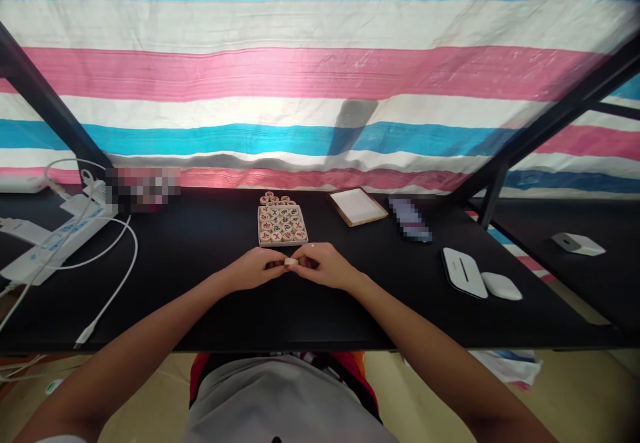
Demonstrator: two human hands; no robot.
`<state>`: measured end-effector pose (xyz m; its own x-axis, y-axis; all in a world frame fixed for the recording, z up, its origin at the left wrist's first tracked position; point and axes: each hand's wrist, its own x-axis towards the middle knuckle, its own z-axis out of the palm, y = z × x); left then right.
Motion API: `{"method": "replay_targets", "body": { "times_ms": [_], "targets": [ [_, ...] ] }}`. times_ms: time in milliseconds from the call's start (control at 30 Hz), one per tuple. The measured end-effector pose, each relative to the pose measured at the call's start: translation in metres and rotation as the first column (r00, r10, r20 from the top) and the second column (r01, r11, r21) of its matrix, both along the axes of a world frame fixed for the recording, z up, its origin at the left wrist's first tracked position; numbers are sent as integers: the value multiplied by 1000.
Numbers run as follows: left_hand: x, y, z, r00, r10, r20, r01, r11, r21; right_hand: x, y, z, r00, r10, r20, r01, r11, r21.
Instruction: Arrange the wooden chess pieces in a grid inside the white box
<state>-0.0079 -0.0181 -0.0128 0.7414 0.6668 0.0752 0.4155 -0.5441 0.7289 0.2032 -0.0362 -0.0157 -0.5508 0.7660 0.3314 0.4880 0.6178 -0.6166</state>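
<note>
Between the fingertips of my left hand (258, 268) and my right hand (324, 264) is a small pale Chinese chess piece (291, 262). Both hands pinch it just above the black table, in front of the box. A shallow white box (283, 244) right behind my hands is filled with rows of round Chinese chess pieces (287, 221) marked in red and black characters. At the box's far edge more loose pieces (270, 196) are gathered, mostly red-marked. The face of the held piece cannot be made out.
A white-faced box lid (357, 206) and a blurred phone (410, 219) lie back right. Further right are a white flat device (464, 272) and a white rounded case (501, 286). A white power strip (65, 238) with trailing cables (125, 280) occupies the left of the table (200, 230).
</note>
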Motion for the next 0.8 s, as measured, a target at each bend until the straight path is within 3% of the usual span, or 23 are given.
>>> {"method": "replay_targets", "body": {
  "times_ms": [200, 433, 800],
  "targets": [
    [-1, -1, 2, 997, 79, 24, -79, 996, 34, 3, 3, 4, 999, -44, 5, 45, 990, -134],
    [-1, -2, 2, 992, 115, 57, -115, 993, -11, 3, 7, 3, 999, 33, 9, -27, 933, -359],
    [-1, 0, 2, 983, 173, 67, -162, 976, -147, 2, 6, 4, 1000, 22, -14, -26, 919, -394]
  ]
}}
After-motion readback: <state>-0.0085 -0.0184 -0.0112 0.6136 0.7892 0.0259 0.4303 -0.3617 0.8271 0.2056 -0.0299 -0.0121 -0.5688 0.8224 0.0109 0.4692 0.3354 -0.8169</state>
